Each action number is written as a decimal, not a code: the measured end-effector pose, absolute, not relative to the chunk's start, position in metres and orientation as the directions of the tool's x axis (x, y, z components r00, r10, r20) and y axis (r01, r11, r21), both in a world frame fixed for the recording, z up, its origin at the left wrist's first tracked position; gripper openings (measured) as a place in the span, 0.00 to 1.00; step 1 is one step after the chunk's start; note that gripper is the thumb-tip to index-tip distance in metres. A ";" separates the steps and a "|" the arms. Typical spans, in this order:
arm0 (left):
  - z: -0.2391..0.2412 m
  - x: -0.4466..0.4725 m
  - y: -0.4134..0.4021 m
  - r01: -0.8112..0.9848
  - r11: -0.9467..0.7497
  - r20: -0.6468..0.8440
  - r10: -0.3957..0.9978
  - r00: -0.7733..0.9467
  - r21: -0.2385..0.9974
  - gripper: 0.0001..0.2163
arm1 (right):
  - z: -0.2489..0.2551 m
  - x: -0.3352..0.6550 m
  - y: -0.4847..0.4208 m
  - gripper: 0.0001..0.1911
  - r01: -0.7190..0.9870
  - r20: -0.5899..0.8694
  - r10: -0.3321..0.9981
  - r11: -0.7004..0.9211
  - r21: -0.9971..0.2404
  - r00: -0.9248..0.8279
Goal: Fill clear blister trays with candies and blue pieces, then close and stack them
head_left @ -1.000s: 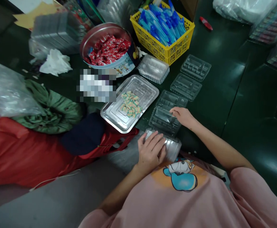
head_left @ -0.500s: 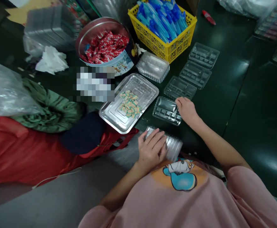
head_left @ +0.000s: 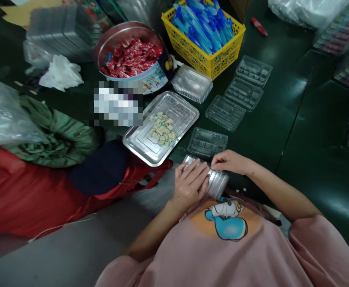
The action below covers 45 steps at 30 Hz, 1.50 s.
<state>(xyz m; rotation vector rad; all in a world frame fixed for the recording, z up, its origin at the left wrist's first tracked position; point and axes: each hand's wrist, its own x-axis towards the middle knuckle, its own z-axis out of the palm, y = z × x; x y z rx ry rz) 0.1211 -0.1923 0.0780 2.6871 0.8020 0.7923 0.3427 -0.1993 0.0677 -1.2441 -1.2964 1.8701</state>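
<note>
My left hand (head_left: 191,180) is wrapped over a stack of clear plastic trays (head_left: 218,184) held against my shirt front. At the stack's upper edge, my right hand (head_left: 229,161) has its fingertips pinched together on a plastic tray's rim; how much they grip is partly hidden. Just beyond the stack lies a single clear compartment tray (head_left: 208,142) on the dark green table. Three more such trays (head_left: 225,113) run in a row away from me to the upper right. Left of them sits a metal tray (head_left: 178,104) with small green-and-beige pieces (head_left: 163,129).
A round tin (head_left: 159,81) of red wrapped packets stands behind the metal tray. Beside it are a yellow basket (head_left: 192,56) of blue pens and a stack of clear containers (head_left: 191,83). A red bag (head_left: 27,195) and green cloth (head_left: 72,131) lie to the left.
My right hand has left the nearest loose tray, which now lies flat, and moved back toward me to the stack. My left hand stays on the stack.
</note>
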 end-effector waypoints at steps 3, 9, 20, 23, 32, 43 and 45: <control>0.076 0.120 -0.192 0.428 -0.833 0.437 0.550 0.712 0.351 0.15 | 0.067 0.339 -0.199 0.11 -0.024 -0.430 0.795 -0.486 -0.874 -0.427; 0.074 0.118 -0.194 0.411 -0.840 0.468 0.539 0.700 0.353 0.14 | 0.065 0.337 -0.200 0.10 -0.095 -0.463 0.811 -0.525 -0.846 -0.359; 0.077 0.113 -0.208 0.473 -0.804 0.454 0.594 0.664 0.361 0.13 | 0.056 0.339 -0.197 0.17 -0.103 -0.500 0.811 -0.550 -0.829 -0.303; 0.077 0.113 -0.211 0.487 -0.791 0.460 0.612 0.643 0.371 0.14 | 0.057 0.337 -0.198 0.16 -0.050 -0.451 0.849 -0.481 -0.875 -0.274; 0.077 0.111 -0.216 0.475 -0.792 0.458 0.610 0.647 0.384 0.13 | 0.053 0.355 -0.192 0.17 -0.095 -0.324 0.938 -0.336 -0.937 -0.122; 0.078 0.116 -0.215 0.476 -0.790 0.449 0.612 0.651 0.386 0.12 | 0.048 0.366 -0.151 0.08 0.520 -0.173 0.982 -0.185 -0.834 0.071; 0.078 0.117 -0.215 0.472 -0.790 0.452 0.612 0.649 0.391 0.12 | 0.046 0.381 -0.145 0.07 0.514 -0.188 0.973 -0.231 -0.826 0.135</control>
